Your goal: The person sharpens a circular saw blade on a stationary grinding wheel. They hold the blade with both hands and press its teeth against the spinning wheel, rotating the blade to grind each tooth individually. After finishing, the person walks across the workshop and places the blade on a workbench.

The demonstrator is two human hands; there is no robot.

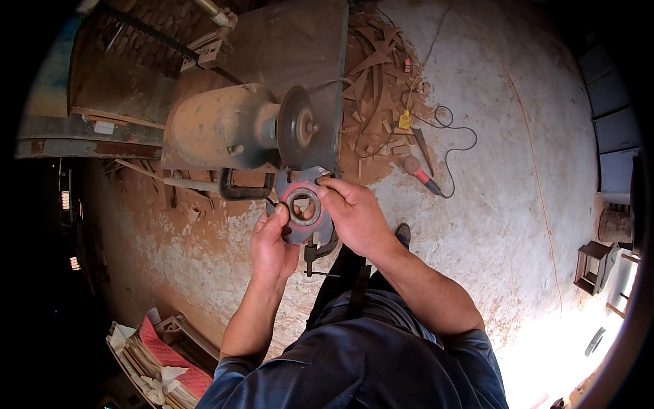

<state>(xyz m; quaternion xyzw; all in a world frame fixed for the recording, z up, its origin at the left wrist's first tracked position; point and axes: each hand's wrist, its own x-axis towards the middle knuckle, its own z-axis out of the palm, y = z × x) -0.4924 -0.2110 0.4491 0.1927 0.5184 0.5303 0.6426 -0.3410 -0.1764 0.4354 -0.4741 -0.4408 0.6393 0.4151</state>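
My left hand (270,242) and my right hand (357,215) grip a flat grey-and-red plate (298,184) with a metal ring at its middle. The left thumb presses beside the ring. At the plate's upper right rest my right thumb and fingers, bent round its edge. Fingers show through the ring's hole; the rest of the plate's underside is hidden. Just beyond my hands, a dusty bench motor (214,126) carries a dark round disc (289,126) on its spindle. The plate is close to the disc; whether they touch I cannot tell.
A screw clamp (310,255) is below the plate, and a black clamp frame (235,194) beside the bench. Scraps (381,75) lie heaped on the floor, near a red corded power tool (426,178). A cart-like frame with red padding (170,354) stands lower left.
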